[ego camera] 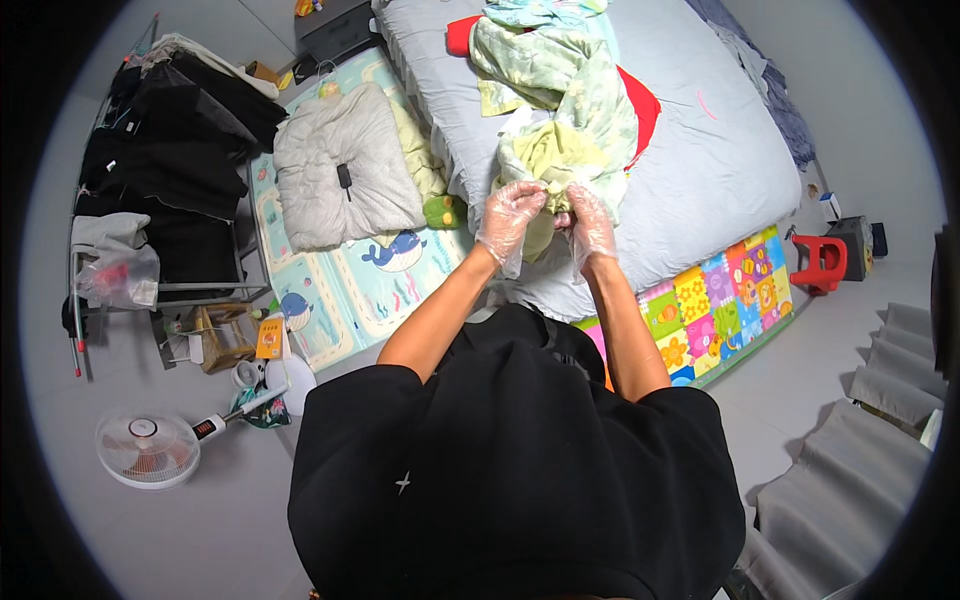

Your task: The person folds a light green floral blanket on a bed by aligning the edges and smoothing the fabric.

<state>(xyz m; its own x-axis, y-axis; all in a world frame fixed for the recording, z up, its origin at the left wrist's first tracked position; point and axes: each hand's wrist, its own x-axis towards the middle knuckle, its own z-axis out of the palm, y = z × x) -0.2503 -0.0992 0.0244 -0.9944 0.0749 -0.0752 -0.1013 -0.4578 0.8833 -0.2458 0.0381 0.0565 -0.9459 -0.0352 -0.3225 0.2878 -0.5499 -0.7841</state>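
Observation:
My left hand (513, 219) and my right hand (592, 225), both in clear plastic gloves, pinch a pale green patterned cloth cover (559, 154) at the near side of the bed. The fingertips of the two hands are a short way apart, with gathered yellow-green fabric between them. Something pinkish shows beneath the fabric by my right hand; what it is cannot be told. The cover stretches away over the grey bed sheet (712, 187), across a red cloth (643, 112). Light blue fabric (547, 11) lies at its far end.
Left of the bed, a grey cushion (345, 169) and a green plush toy (442, 212) lie on a play mat (337, 300). Farther left stand a clothes rack (187, 286) and a white fan (148, 448). A red stool (818, 264) is at the right, beyond a colourful foam mat (701, 307).

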